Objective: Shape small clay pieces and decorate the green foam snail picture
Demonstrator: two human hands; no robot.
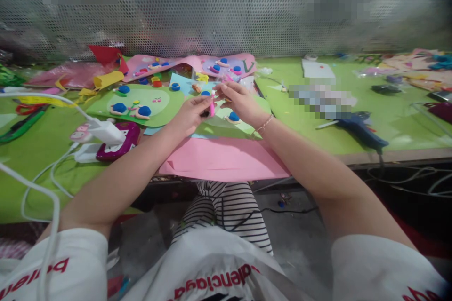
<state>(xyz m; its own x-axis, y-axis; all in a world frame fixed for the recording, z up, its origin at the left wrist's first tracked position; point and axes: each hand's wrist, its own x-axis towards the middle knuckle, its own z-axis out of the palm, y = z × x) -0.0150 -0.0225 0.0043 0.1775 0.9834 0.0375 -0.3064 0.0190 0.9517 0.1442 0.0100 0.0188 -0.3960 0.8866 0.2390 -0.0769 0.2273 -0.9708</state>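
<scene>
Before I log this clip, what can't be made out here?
- Head view: whether the right hand touches the pink piece at the left hand; too small and blurred.
- Head view: what lies beside the blue glue gun; pixelation covers most.
- Head view: the maroon item's full shape; right edge cuts it off.

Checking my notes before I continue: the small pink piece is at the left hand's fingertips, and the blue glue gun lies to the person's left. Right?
Not quite: the head view shows the blue glue gun to the person's right. The small pink piece is at the left hand's fingertips.
</scene>
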